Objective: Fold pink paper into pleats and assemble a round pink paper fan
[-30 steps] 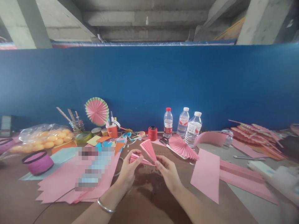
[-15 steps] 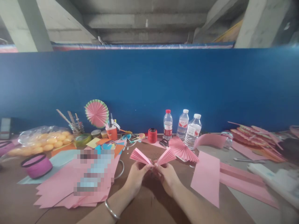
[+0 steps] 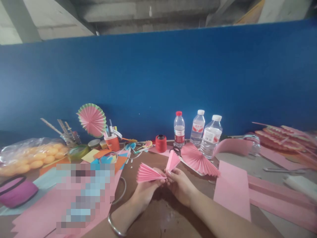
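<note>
Pleated pink paper (image 3: 148, 173) is held between my two hands above the brown table, its two halves spread apart in a V. My left hand (image 3: 149, 190) pinches the left half near its narrow end. The right half, narrower and more upright, is gripped by my right hand (image 3: 180, 185). My fingertips meet around the narrow middle of the paper, which they partly hide. Another pleated pink fan (image 3: 198, 159) lies just beyond my right hand, next to black scissors (image 3: 176, 150) and a red thread spool (image 3: 160, 144).
Three plastic bottles (image 3: 179, 129) stand at the back. Pink sheets (image 3: 232, 190) lie right and left. Further left are a purple round container (image 3: 18, 191), a bag of yellow balls (image 3: 37, 155) and an orange cup (image 3: 112, 142). A finished-looking round fan (image 3: 91, 119) stands behind.
The left half of the pleated paper has fanned wider and tilted lower, while the right half stands more upright. The camera view has shifted and tilted a little.
</note>
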### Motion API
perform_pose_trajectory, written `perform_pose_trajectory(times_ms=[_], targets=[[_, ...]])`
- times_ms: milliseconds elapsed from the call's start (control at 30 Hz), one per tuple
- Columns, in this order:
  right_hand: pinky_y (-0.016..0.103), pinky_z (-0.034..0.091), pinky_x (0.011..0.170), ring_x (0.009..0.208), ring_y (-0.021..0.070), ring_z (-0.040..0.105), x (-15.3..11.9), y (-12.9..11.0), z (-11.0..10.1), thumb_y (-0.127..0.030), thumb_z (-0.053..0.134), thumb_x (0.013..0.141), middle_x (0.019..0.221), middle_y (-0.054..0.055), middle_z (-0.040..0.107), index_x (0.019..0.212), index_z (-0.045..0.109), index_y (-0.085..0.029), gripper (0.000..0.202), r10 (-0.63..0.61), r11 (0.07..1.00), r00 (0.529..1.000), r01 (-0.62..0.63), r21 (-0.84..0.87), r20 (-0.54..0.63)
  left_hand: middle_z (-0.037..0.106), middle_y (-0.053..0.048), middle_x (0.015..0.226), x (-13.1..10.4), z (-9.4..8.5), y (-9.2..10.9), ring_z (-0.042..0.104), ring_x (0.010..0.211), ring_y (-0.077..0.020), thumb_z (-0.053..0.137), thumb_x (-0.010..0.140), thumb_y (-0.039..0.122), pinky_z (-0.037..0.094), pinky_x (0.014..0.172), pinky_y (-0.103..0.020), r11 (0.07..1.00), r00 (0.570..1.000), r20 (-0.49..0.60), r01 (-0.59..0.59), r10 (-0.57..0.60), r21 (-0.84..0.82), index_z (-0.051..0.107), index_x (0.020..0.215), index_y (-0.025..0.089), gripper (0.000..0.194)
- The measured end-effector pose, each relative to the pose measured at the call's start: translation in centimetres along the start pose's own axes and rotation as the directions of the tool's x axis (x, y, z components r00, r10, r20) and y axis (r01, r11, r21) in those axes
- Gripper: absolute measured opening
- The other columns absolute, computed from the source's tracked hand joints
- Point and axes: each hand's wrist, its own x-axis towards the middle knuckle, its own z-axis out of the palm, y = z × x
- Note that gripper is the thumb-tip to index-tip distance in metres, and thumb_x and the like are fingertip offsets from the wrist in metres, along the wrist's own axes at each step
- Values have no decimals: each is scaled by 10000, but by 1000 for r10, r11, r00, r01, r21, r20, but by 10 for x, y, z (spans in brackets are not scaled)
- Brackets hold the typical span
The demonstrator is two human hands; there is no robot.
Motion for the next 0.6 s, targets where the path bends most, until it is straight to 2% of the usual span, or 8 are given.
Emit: perform_pose_trajectory(times_ms=[67, 133, 200, 267, 367, 467, 600], targets=[[191, 430, 510, 506, 78, 533, -1, 0, 1, -266, 822, 537, 606, -6, 589, 707, 614, -120, 306, 37, 998, 999, -36, 44, -19, 636, -23, 706, 1, -3, -2, 585, 709, -148, 658, 738, 212, 437, 671, -238, 1000, 1000, -6, 19, -19, 5, 613, 747, 137, 87], [180, 421, 506, 502, 68, 522, 0, 1, 2, -255, 820, 544, 596, -13, 577, 702, 611, -117, 296, 68, 994, 997, -64, 89, -39, 608, -3, 655, 3, -6, -5, 549, 605, -113, 657, 739, 223, 410, 555, -197, 997, 997, -3, 71, -71, -22, 594, 749, 147, 100], [178, 416, 510, 497, 61, 510, 1, 2, 2, -250, 807, 570, 588, -18, 567, 702, 609, -113, 275, 72, 992, 997, -69, 103, -24, 596, 5, 648, 4, -8, -7, 498, 521, -87, 647, 747, 242, 357, 461, -175, 991, 991, 18, 131, -130, -42, 578, 777, 158, 113], [176, 410, 510, 499, 57, 505, 2, 2, 1, -244, 790, 601, 593, -17, 565, 703, 609, -108, 249, 62, 993, 998, -62, 96, 1, 603, 0, 662, 5, -10, -8, 481, 497, -85, 638, 752, 251, 338, 433, -175, 987, 987, 34, 160, -159, -35, 572, 788, 162, 116], [163, 392, 492, 501, 53, 509, 3, 3, -2, -223, 782, 614, 608, -13, 573, 714, 614, -104, 229, 56, 995, 998, -56, 78, 2, 604, -1, 655, 7, -10, -8, 505, 541, -101, 632, 748, 225, 374, 490, -191, 991, 992, 7, 129, -130, 35, 591, 731, 149, 88], [155, 380, 468, 482, 52, 512, 3, 4, -3, -207, 803, 571, 607, -5, 594, 721, 625, -102, 256, 52, 998, 998, -51, 49, -22, 603, 8, 629, 9, -11, -7, 519, 588, -112, 632, 735, 184, 398, 580, -205, 987, 996, -18, 83, -82, 138, 607, 679, 143, 74], [156, 375, 454, 456, 56, 510, 0, 6, -2, -212, 832, 505, 565, 0, 606, 704, 637, -101, 300, 40, 999, 998, -39, 21, -56, 624, 4, 640, 10, -11, -3, 544, 629, -134, 626, 743, 206, 412, 632, -227, 977, 994, 32, 92, -100, 191, 622, 694, 150, 75]])
